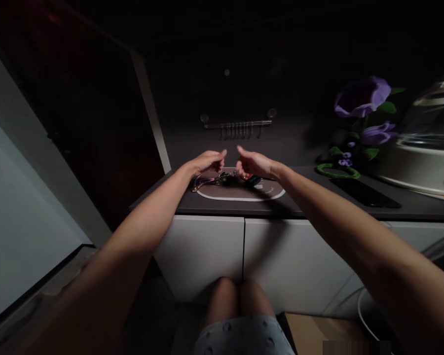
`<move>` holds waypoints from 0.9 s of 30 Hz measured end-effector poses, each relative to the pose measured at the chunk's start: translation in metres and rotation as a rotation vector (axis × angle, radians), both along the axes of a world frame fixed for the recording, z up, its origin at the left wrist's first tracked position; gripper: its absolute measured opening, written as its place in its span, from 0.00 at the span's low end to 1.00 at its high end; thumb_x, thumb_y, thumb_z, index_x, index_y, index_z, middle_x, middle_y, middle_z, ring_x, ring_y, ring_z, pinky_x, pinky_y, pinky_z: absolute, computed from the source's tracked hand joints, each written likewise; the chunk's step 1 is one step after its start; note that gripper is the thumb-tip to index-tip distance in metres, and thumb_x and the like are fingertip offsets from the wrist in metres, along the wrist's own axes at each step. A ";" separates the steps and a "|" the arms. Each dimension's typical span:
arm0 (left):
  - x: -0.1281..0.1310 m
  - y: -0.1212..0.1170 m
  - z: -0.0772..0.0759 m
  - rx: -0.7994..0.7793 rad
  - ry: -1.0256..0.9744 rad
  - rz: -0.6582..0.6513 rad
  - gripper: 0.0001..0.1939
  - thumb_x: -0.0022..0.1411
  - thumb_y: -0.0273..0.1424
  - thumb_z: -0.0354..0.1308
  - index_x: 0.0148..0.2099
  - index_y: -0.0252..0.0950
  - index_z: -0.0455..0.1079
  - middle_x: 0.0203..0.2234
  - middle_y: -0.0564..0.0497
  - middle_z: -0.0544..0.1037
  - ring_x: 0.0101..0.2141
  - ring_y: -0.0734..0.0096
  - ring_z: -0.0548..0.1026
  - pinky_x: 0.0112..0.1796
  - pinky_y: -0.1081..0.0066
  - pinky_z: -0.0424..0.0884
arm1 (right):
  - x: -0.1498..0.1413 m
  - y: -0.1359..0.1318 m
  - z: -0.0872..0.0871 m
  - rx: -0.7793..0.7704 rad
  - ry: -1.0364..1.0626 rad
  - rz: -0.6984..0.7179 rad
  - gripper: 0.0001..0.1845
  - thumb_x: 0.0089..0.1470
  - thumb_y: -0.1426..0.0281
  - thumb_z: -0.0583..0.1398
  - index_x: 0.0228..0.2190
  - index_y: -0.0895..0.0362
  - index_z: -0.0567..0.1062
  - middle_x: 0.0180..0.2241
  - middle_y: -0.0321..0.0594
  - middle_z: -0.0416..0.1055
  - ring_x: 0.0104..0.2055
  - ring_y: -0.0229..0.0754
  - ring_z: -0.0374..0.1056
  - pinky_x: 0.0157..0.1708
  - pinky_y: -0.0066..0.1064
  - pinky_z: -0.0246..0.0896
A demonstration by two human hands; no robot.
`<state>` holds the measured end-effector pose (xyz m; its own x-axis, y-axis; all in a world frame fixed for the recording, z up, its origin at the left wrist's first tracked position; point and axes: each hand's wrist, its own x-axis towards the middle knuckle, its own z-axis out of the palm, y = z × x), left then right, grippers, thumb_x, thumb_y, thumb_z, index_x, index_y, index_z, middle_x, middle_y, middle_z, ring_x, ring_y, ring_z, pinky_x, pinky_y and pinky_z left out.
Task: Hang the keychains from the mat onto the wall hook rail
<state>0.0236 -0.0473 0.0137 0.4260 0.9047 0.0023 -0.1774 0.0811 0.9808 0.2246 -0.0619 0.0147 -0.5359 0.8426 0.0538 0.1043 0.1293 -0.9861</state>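
Note:
Both hands are held up close to each other above an oval mat [240, 198] on the dark counter. My left hand [208, 161] has its fingers curled in and its thumb raised; I see nothing in it. Facing it across a small gap, my right hand [257, 164] is also closed with the thumb up, and no object shows in it. Beneath them on the mat lies a dark cluster of small shiny items [224, 178], perhaps keys or key rings, partly hidden by the hands. A strap-like piece [203, 184] lies at its left end.
A rail with hooks [239, 124] is fixed to the dark wall behind. To the right are purple artificial flowers [364, 98] with a green ring base, a black phone [366, 192] and a large cream appliance [422, 162]. White cabinet doors [207, 246] are below the counter.

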 end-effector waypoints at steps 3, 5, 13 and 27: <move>0.004 -0.009 -0.017 0.012 -0.110 0.019 0.25 0.50 0.50 0.52 0.16 0.36 0.54 0.07 0.55 0.56 0.13 0.77 0.62 0.17 0.75 0.58 | -0.003 -0.002 -0.018 -0.103 0.154 0.029 0.34 0.45 0.40 0.40 0.12 0.56 0.58 0.07 0.32 0.49 0.12 0.31 0.48 0.13 0.24 0.46; 0.005 -0.014 -0.032 -0.006 -0.140 -0.010 0.29 0.48 0.55 0.48 0.14 0.36 0.50 0.06 0.56 0.51 0.11 0.79 0.57 0.15 0.76 0.53 | -0.003 -0.005 -0.035 -0.145 0.239 0.061 0.35 0.43 0.38 0.36 0.10 0.55 0.53 0.07 0.30 0.44 0.11 0.30 0.41 0.11 0.23 0.39; 0.005 -0.020 -0.072 -0.111 -0.189 -0.022 0.32 0.46 0.61 0.40 0.13 0.38 0.42 0.05 0.57 0.46 0.09 0.83 0.48 0.12 0.76 0.46 | 0.001 -0.014 -0.068 -0.206 0.372 0.076 0.35 0.42 0.37 0.35 0.09 0.55 0.45 0.07 0.29 0.39 0.10 0.28 0.36 0.10 0.22 0.33; 0.005 -0.006 -0.059 0.058 -0.152 -0.103 0.30 0.51 0.56 0.45 0.15 0.36 0.45 0.05 0.59 0.47 0.09 0.84 0.46 0.13 0.79 0.42 | -0.005 -0.007 -0.063 -0.149 0.385 0.020 0.33 0.47 0.42 0.45 0.10 0.56 0.50 0.07 0.27 0.41 0.10 0.27 0.36 0.10 0.22 0.31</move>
<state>0.0284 -0.0533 -0.0448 0.5073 0.8526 0.1251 -0.3179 0.0502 0.9468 0.2198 -0.0692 -0.0486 -0.5173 0.8456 0.1314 -0.2767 -0.0200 -0.9607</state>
